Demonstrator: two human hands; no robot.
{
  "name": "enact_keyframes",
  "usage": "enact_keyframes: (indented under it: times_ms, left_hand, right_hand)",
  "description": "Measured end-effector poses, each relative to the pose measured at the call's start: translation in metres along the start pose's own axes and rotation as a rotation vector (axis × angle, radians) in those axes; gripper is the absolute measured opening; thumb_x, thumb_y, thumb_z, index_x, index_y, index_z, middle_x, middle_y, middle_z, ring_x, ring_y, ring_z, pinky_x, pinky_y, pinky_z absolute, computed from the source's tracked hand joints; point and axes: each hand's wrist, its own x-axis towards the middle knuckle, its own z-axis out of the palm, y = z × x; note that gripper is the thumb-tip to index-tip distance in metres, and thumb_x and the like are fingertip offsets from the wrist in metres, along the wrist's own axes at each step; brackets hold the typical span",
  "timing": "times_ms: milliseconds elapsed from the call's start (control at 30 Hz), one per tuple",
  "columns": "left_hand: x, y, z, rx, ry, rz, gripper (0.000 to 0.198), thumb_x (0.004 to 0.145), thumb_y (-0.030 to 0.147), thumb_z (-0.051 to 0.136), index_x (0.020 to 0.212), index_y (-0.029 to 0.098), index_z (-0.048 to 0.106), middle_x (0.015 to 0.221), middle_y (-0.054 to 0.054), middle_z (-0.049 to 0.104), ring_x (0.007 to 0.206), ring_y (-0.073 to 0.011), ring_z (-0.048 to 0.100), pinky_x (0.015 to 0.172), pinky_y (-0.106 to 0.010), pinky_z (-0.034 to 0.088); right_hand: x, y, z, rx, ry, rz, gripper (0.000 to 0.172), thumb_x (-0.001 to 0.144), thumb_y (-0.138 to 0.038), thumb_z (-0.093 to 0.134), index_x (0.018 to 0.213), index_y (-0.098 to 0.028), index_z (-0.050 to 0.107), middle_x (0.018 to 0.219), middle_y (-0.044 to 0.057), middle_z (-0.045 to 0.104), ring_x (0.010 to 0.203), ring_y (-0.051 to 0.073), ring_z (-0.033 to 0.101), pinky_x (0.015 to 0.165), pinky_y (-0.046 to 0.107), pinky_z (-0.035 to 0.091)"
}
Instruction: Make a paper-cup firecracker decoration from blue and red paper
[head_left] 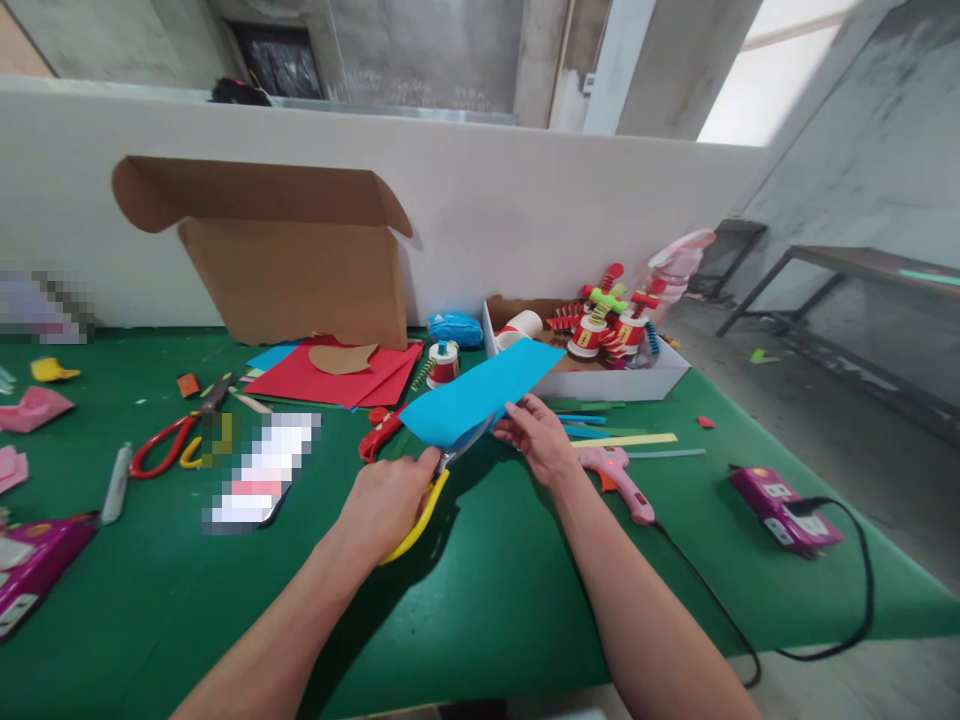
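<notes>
My left hand [390, 500] is closed round the yellow handles of a pair of scissors [421, 520]. The blades point away to the upper right, against the lower edge of a bright blue sheet of paper [484, 390]. My right hand [536, 437] pinches that sheet near its lower right edge, thumb and fingers pressed together. Held above the green table [480, 600], the paper slopes up to the right. Just beyond its left end lies a red tool [381, 434], partly covered by the sheet. Close to my right wrist is a pink glue gun [619, 480].
A white box [615, 385] with red paper-cup figures stands behind the paper. Red sheets [330, 375] lie before an open cardboard box [300, 280]. Red-handled pliers [169, 440] and a blurred-out phone [262, 470] are left. The glue gun's black cable [705, 580] runs off the front edge.
</notes>
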Motion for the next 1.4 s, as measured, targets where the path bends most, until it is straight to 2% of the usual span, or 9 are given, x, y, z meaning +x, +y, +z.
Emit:
enact_keyframes:
  times_ms: [200,700,1000,1400]
  left_hand:
    - [-0.0013,0.0022,-0.0008,0.01,0.002,-0.004,0.03,0.088,0.019,0.036,0.114,0.019,0.051,0.091,-0.012,0.068,0.08,-0.0288,0.068,0.067,-0.038,0.05]
    - [0.0007,0.0022,0.0033,0.035,0.04,-0.027,0.034,0.089,0.022,0.036,0.12,0.02,0.049,0.097,-0.013,0.067,0.082,-0.0299,0.067,0.065,-0.04,0.052]
    - [0.0013,0.0023,0.0034,0.036,0.052,-0.035,0.032,0.088,0.019,0.036,0.116,0.02,0.051,0.097,-0.012,0.066,0.08,-0.0283,0.066,0.064,-0.039,0.051]
    - [0.0015,0.0019,0.0024,0.032,0.058,-0.028,0.031,0.087,0.018,0.037,0.116,0.019,0.05,0.097,-0.012,0.066,0.081,-0.0278,0.066,0.064,-0.038,0.051]
  right_hand:
    - [0.0013,-0.0042,-0.0033,-0.021,0.022,-0.084,0.04,0.054,-0.036,0.084,0.081,-0.022,0.058,0.064,-0.005,0.063,0.056,0.01,0.06,0.057,0.022,0.052]
    - [-0.0011,-0.0005,0.0024,-0.053,0.003,-0.113,0.041,0.055,-0.037,0.082,0.084,-0.021,0.059,0.064,-0.005,0.064,0.058,0.01,0.061,0.058,0.022,0.051]
    - [-0.0017,0.0023,0.0063,-0.109,0.027,-0.172,0.037,0.058,-0.039,0.08,0.081,-0.021,0.057,0.062,-0.005,0.063,0.057,0.011,0.061,0.059,0.024,0.052]
    - [-0.0022,0.0025,0.0042,-0.09,-0.011,-0.111,0.037,0.058,-0.038,0.08,0.08,-0.02,0.056,0.064,-0.005,0.063,0.061,0.011,0.062,0.061,0.024,0.052]
